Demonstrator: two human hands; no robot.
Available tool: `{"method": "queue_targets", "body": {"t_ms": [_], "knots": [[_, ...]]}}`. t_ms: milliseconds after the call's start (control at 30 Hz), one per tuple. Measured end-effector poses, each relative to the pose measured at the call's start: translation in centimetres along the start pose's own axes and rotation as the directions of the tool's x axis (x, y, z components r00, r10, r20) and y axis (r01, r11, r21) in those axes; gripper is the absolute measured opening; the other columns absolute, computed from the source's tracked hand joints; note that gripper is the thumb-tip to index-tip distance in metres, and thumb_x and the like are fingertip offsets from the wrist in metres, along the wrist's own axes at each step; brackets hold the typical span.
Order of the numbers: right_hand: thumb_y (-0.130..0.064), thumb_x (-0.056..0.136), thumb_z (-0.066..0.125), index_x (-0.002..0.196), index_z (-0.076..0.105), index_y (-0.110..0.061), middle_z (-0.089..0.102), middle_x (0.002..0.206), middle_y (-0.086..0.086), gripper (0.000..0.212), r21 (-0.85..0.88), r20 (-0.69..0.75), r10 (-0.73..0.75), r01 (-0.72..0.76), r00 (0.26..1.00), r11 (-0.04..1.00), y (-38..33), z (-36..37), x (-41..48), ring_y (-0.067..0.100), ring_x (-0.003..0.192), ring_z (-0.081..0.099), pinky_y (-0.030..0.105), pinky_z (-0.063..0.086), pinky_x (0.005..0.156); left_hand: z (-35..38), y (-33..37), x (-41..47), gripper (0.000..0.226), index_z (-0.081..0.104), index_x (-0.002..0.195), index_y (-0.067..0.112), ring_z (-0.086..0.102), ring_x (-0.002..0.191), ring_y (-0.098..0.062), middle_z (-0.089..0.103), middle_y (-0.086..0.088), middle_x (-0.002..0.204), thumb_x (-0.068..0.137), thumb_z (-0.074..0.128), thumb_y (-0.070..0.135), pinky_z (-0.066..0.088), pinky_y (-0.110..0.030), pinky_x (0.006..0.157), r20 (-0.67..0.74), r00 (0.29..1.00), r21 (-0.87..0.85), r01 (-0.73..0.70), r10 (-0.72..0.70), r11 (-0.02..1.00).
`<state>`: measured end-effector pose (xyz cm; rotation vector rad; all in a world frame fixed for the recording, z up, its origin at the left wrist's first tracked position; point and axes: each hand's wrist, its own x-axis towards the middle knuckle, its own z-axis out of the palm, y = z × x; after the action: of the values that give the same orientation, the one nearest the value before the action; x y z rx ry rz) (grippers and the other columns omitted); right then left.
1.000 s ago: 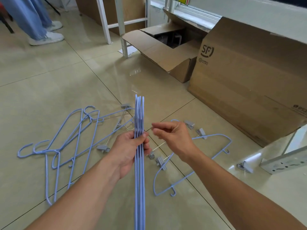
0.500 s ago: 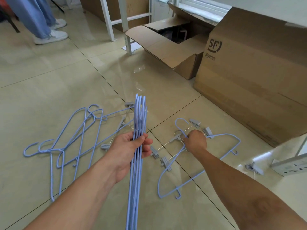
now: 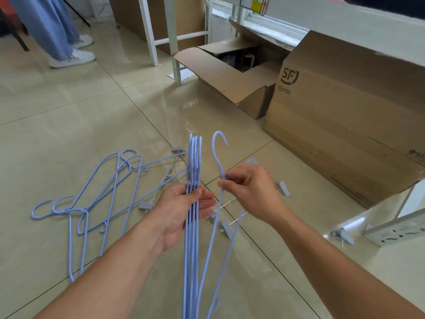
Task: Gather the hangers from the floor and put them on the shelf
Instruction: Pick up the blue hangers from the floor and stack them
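Observation:
My left hand [image 3: 181, 210] grips a bundle of several light blue wire hangers [image 3: 192, 249], held upright with the hooks pointing away from me. My right hand [image 3: 250, 192] pinches the neck of one more blue hanger [image 3: 215, 229], lifted off the floor just right of the bundle, hook up. A heap of blue hangers [image 3: 96, 194] lies on the tiles to the left. Grey clip hangers [image 3: 226, 229] lie on the floor under my right hand, partly hidden by it.
A big SF cardboard box [image 3: 345, 116] stands at right, an open carton [image 3: 232, 81] behind it. White shelf legs [image 3: 177, 63] rise at the back, a white metal rail [image 3: 395, 229] lies at right. A person's legs and shoes [image 3: 69, 58] stand far left.
My right hand reached down to the hanger on the floor at right, took it by the neck and lifted it up beside the bundle. The left hand kept its hold.

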<state>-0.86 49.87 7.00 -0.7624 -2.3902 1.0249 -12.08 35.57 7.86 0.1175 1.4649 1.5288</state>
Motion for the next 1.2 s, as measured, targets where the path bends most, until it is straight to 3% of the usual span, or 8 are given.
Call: {"method": "queue_targets", "body": {"t_ms": [133,233,400,567,700,900,1033,1200], "knots": [[-0.017,0.083,0.076,0.085,0.080,-0.011,0.076,0.078,0.009,0.008,0.365,0.110,0.033,-0.071,0.993,0.928,-2.7,3.4,0.1,0.025,0.074,0.074,0.051,0.059,0.072,-1.0,0.5,-1.0,0.025,0.066,0.112,0.001,0.072,0.094,-0.035,0.073,-0.021,0.104,0.099,0.048,0.011,0.061,-0.040,0.075,0.062,0.998,-0.052,-0.001,0.004,0.999],[-0.012,0.083,0.076,0.098,0.081,-0.014,0.077,0.101,0.007,0.016,0.509,0.153,0.003,-0.081,0.988,0.857,-2.9,6.4,0.5,0.029,0.093,0.075,0.055,0.058,0.083,-2.8,0.8,-1.6,0.025,0.068,0.104,0.001,0.070,0.070,-0.026,0.071,-0.016,0.081,0.094,0.045,0.003,0.060,-0.036,0.066,-0.011,1.000,-0.111,-0.028,0.027,0.993],[-0.013,0.089,0.072,0.100,0.077,-0.028,0.074,0.102,-0.002,0.019,0.474,0.198,-0.097,-0.009,0.975,0.881,-3.2,10.1,1.5,0.015,0.097,0.070,0.038,0.057,0.089,-6.2,0.7,-2.0,0.015,0.066,0.090,0.003,0.055,0.053,-0.015,0.061,-0.010,0.070,0.089,0.054,-0.005,0.055,-0.027,0.052,-0.158,0.985,-0.112,-0.089,0.070,0.990],[-0.007,0.087,0.071,0.094,0.081,-0.014,0.077,0.084,-0.005,0.015,0.383,-0.007,0.324,-0.296,0.946,0.875,0.9,11.4,4.6,0.000,0.071,0.067,0.028,0.055,0.077,-11.3,1.6,-2.7,0.011,0.065,0.085,0.001,0.055,0.050,-0.011,0.061,-0.012,0.075,0.091,0.056,-0.002,0.051,-0.021,0.048,-0.292,0.950,-0.095,-0.146,0.113,0.985],[-0.008,0.086,0.069,0.094,0.081,-0.012,0.077,0.085,-0.001,0.014,0.202,0.087,0.420,-0.429,0.903,0.880,3.1,14.5,5.7,0.008,0.072,0.066,0.032,0.056,0.081,-15.9,3.1,-4.0,0.012,0.064,0.088,0.002,0.058,0.054,-0.011,0.067,-0.013,0.079,0.092,0.054,-0.001,0.052,-0.021,0.048,-0.373,0.915,-0.078,-0.197,0.155,0.977],[-0.006,0.086,0.066,0.095,0.080,-0.006,0.080,0.093,0.005,0.017,0.069,0.324,0.200,-0.234,0.925,0.970,-1.8,23.4,6.5,0.013,0.083,0.070,0.023,0.049,0.076,-21.8,4.8,-6.6,0.011,0.064,0.094,0.000,0.055,0.052,-0.010,0.066,-0.007,0.071,0.093,0.053,-0.001,0.049,-0.019,0.045,-0.467,0.864,-0.057,-0.239,0.185,0.969],[-0.012,0.087,0.065,0.098,0.080,-0.009,0.079,0.103,0.007,0.019,-0.013,0.421,0.104,-0.109,0.901,0.994,-5.2,30.0,7.5,0.019,0.099,0.072,0.022,0.050,0.086,-24.9,4.9,-8.2,0.013,0.065,0.094,0.001,0.054,0.053,-0.011,0.068,-0.006,0.071,0.093,0.052,-0.001,0.049,-0.019,0.046,-0.512,0.834,-0.035,-0.262,0.208,0.964],[-0.013,0.084,0.060,0.074,0.073,-0.010,0.070,0.075,0.014,0.017,-0.119,0.531,0.006,0.068,0.847,0.991,-8.9,36.8,7.3,0.030,0.076,0.063,0.032,0.053,0.074,-27.9,4.2,-9.7,0.011,0.064,0.098,0.002,0.054,0.059,-0.013,0.067,-0.007,0.074,0.093,0.054,0.002,0.051,-0.020,0.050,-0.567,0.798,-0.025,-0.268,0.207,0.963]]}}
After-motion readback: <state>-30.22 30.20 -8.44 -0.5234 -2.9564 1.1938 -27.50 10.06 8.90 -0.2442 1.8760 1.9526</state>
